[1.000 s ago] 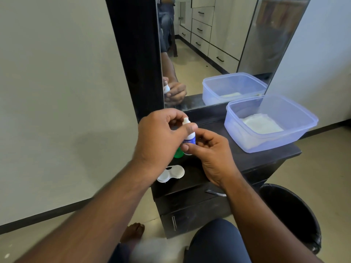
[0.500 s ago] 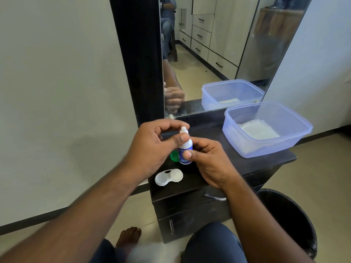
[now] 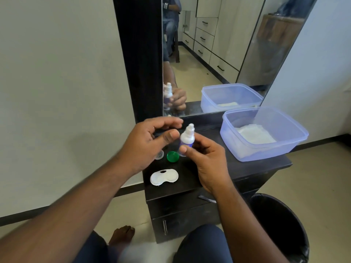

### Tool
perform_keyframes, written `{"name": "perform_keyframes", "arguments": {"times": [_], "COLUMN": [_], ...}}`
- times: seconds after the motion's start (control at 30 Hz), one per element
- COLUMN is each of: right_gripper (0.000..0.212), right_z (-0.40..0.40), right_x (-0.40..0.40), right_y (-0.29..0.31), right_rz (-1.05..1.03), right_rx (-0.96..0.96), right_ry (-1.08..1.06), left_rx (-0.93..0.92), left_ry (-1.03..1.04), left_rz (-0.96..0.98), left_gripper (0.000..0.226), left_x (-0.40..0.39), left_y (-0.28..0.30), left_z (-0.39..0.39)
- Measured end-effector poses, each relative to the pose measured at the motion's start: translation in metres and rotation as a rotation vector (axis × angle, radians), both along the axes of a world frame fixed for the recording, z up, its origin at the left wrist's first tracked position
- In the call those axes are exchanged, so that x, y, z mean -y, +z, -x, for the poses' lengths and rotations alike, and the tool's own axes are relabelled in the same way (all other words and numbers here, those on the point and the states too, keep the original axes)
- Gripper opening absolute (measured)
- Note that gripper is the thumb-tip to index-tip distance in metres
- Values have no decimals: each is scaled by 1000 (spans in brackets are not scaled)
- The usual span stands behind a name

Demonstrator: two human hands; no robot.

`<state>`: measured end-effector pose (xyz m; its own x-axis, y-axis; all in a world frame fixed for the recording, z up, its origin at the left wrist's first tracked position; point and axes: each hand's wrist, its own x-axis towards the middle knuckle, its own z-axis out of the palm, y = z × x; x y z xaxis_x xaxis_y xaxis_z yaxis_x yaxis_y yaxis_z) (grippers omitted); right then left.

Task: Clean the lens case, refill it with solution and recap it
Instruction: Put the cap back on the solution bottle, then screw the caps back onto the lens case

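Solution bottle [image 3: 187,137] — small, white, blue-labelled, nozzle pointing up; held upright above the dark dresser top [image 3: 247,166], gripped between thumb and curled fingers of the right hand [image 3: 207,158].
Left hand [image 3: 148,143] — just left of the bottle, fingers loosely curled with the thumb tip close to the bottle's shoulder; whether it holds a small cap cannot be told.
Lens case [image 3: 164,176] — white, two-welled, uncapped, lying flat on the near left part of the dresser top, a dark spot at its middle.
Green cap [image 3: 172,156] — on the top just beyond the case, below the bottle.
Clear cap [image 3: 159,154] — beside the green one on its left, partly hidden by the left hand.
Plastic tub [image 3: 284,147] — translucent bluish, at the right of the top, white cloth or tissue inside.
Mirror [image 3: 218,54] — behind, dark-framed, reflecting bottle and tub.
Black bin [image 3: 284,224] — on the floor, near right.
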<state>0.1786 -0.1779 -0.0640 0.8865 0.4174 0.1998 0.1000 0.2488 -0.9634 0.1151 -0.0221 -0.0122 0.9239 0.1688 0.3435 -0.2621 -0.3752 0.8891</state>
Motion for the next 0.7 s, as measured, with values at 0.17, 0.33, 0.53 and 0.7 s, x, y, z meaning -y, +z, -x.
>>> {"name": "perform_keyframes", "arguments": {"times": [0.17,0.33,0.53,0.7], "right_gripper": [34,21,49,55], "right_z": [6,3,2,17], "right_x": [-14,-15,-16,-10], "right_y": [-6,-3,-1,-2], "right_rz": [317,520,489,199], "right_rx": [124,166,56,190], "right_ry": [-453,-459,-438,-581], "left_rx": [-207,-460,-463,-470], "left_ry": [254,161,136,77], "left_rz": [-637,-771,-804,-860], "left_gripper": [30,52,54,53], "left_x": [-20,-28,-30,-29], "left_y": [-20,-24,-20,-17], "left_z": [1,4,2,-2]}}
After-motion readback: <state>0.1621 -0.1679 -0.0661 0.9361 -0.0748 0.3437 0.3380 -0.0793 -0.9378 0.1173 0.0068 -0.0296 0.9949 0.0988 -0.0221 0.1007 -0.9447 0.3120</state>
